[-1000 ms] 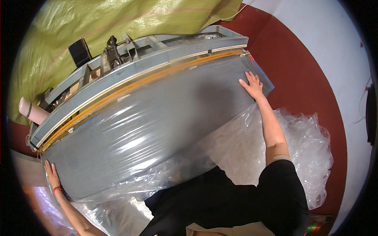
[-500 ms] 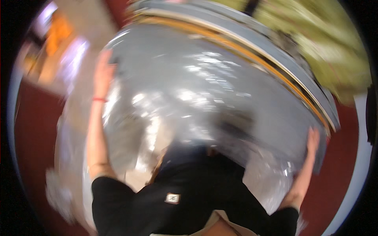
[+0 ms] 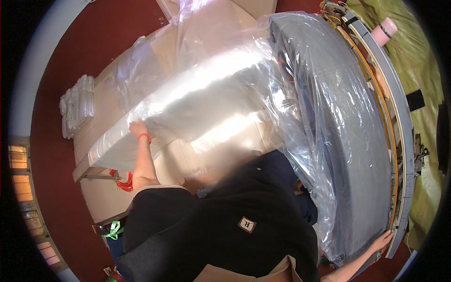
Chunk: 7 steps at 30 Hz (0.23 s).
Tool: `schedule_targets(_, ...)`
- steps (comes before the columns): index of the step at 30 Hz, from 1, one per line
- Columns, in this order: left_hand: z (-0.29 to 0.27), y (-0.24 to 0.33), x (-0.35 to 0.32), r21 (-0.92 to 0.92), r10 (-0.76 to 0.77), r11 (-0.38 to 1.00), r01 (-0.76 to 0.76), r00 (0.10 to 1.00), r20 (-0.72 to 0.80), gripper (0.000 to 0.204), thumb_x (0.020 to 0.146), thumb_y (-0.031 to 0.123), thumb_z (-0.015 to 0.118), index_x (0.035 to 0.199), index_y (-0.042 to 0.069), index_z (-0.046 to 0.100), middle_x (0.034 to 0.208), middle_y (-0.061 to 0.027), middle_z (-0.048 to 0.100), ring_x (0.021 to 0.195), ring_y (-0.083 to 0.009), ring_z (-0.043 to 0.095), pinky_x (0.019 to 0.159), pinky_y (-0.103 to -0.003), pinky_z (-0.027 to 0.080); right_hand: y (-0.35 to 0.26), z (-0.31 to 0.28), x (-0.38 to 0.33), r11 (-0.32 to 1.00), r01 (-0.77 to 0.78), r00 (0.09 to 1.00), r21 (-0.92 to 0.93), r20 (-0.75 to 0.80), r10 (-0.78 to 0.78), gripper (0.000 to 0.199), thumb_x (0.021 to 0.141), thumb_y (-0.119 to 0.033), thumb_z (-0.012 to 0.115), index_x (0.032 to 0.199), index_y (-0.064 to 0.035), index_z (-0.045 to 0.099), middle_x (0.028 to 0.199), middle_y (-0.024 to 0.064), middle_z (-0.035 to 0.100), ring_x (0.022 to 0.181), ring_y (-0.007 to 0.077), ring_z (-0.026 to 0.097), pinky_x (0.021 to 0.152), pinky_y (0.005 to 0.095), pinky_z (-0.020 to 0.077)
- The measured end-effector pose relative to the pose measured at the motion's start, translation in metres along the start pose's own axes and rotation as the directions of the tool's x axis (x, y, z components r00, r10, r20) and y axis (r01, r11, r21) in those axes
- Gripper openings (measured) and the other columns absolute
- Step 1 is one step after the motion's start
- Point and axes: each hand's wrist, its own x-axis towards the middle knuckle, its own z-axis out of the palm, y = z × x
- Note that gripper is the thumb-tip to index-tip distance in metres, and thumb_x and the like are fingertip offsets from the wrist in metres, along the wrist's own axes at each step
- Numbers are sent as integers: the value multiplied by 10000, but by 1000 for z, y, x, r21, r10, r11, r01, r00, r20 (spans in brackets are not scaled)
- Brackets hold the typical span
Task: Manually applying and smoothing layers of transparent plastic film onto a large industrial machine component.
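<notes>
Broad clear plastic sheeting (image 3: 211, 103) lies over the pale table on my left. My left hand (image 3: 137, 128), with a red band at the wrist, is closed on the near edge of this sheeting. Out to the right, my right hand (image 3: 383, 239) rests with its fingers stretched out by the near end of a long orange strip (image 3: 393, 164). Beside that strip is a grey work surface (image 3: 361, 141), partly covered by loose crumpled clear plastic (image 3: 319, 117). I see nothing held in the right hand.
A metal rail (image 3: 408, 141) runs along the grey surface. Beyond it, a pink tumbler (image 3: 384, 32) and a black flat object (image 3: 415, 100) rest on yellow-green sheeting (image 3: 423, 51). Folded clear plastic (image 3: 77, 105) lies at the far left; red strings (image 3: 124, 182) hang near my left arm.
My view has turned from the grey surface toward the pale table. My left hand has gone from the grey surface to the plastic sheeting's edge; the right stays by the grey surface's end.
</notes>
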Motion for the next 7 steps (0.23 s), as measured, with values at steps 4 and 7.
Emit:
schedule_targets(4, -21, -38, 6, -113, -105, 990, 85, 979, -175, 255, 793, 211, 498, 872, -1, 615, 864, -204, 602, 822, -315, 587, 731, -389, 457, -22, -2, 1, 996, 66, 998, -66, 6, -66, 509, 900, -327, 396, 1257, 30, 339, 1285, 206, 354, 1175, 298, 359, 972, 330, 290)
schedule_targets(7, -30, -80, 46, -392, -569, 790, 472, 802, -180, 215, 764, 182, 542, 900, 47, 638, 836, -172, 621, 826, -270, 607, 727, -384, 463, -31, -9, 2, 995, 97, 995, 0, 3, -97, 493, 898, -324, 401, 1265, 0, 344, 1299, 183, 344, 1188, 296, 344, 974, 332, 289)
